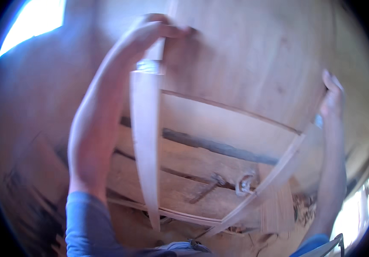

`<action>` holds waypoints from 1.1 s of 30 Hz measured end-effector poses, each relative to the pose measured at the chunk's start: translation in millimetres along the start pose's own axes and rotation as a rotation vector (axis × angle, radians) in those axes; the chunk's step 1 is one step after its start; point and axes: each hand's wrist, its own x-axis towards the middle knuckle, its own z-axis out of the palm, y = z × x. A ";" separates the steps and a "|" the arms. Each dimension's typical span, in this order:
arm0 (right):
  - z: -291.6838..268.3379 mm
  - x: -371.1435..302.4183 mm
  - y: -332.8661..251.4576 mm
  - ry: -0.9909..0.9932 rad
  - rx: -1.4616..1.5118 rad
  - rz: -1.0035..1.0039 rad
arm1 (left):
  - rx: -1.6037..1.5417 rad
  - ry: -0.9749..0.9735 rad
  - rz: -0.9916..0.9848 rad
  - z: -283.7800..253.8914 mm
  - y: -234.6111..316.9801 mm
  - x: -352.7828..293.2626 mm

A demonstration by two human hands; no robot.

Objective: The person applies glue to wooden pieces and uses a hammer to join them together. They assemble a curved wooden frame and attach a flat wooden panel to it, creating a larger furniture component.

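A large pale wooden frame [146, 137] is raised in front of me, with two long uprights and a thin cross rail [231, 111] between them. Above that rail, a broad wood-coloured surface looks like a panel, though blur hides whether it belongs to the frame. My left hand [163, 28] is closed round the upper part of the left upright, arm stretched up. On the far right, my right hand [332, 94] grips the right upright [274, 173] by its edge; its fingers show only partly. A whitish band [148, 65] sits on the left upright below my left hand.
Beneath the frame lies a plank bench [184, 160] with dark gaps. A hammer-like tool [208, 188] and a whitish ring-shaped object [245, 184] rest on it. Wood scraps [303, 207] lie at the lower right. A bright window [36, 23] is at the upper left.
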 end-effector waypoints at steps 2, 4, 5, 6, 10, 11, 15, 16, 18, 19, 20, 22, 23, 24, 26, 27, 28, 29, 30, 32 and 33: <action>-1.5 -4.1 -0.4 -0.095 -0.030 0.020 | -0.206 -0.035 -0.042 -3.4 -0.3 0.8; -24.9 1.8 -4.8 -0.139 -0.143 0.027 | -0.168 -0.020 -0.021 -1.7 19.8 -7.5; -20.7 3.4 0.4 -0.162 -0.192 0.039 | -0.153 -0.024 -0.017 -11.8 16.2 -5.3; -15.8 2.0 1.0 -0.187 -0.218 0.017 | -0.130 -0.012 0.033 -21.9 8.2 5.0; -23.3 9.2 -14.7 -0.325 -0.383 0.012 | -0.141 0.113 -0.023 -19.4 -0.2 10.0; -26.6 8.2 -12.4 -0.360 -0.429 0.027 | -0.137 0.118 -0.022 -18.1 6.2 6.6; -45.5 -9.0 5.2 -0.304 -0.523 0.039 | -0.109 0.135 0.025 -25.9 22.0 -2.4; -68.2 2.5 3.5 -0.182 -0.553 -0.067 | -0.122 0.132 0.034 -22.6 25.0 -7.8; -83.9 3.0 -10.2 -0.046 -0.602 -0.195 | -0.154 0.128 0.047 -15.3 29.8 -10.0; -81.7 1.4 -45.4 -0.031 -0.652 -0.229 | -0.199 0.120 0.061 -6.5 29.5 -6.2; -81.3 -3.4 -51.8 -0.017 -0.665 -0.247 | -0.202 0.119 0.076 -4.0 34.8 -4.7; -93.4 -17.3 -48.1 0.021 -0.642 -0.191 | -0.206 0.129 0.104 4.7 45.6 -5.1; -101.4 -27.2 -51.0 0.047 -0.658 -0.160 | -0.211 0.140 0.109 14.4 44.2 -7.4; -109.1 -37.2 -46.7 0.069 -0.644 -0.114 | -0.202 0.157 0.110 23.5 43.1 -8.1; -114.9 -59.1 8.1 0.092 -0.487 -0.035 | 0.024 0.262 0.078 17.4 71.1 -31.0; -126.2 -76.1 18.5 0.128 -0.487 0.057 | 0.091 0.228 0.082 28.7 54.0 -27.4; -133.3 -89.3 25.8 0.160 -0.443 0.124 | 0.129 0.225 0.104 30.9 59.2 -31.7; -137.4 -104.3 35.9 0.188 -0.393 0.193 | 0.098 0.303 0.168 36.8 58.6 -38.1; -114.1 -123.1 54.2 0.191 -0.256 0.217 | 0.135 0.419 0.248 20.8 65.7 -50.7; -135.9 -159.2 80.3 0.211 -0.124 0.180 | 0.032 0.533 0.317 14.5 23.1 -50.2; -140.0 -173.7 97.0 0.155 0.032 0.234 | 0.003 0.544 0.314 -1.2 -8.0 -50.2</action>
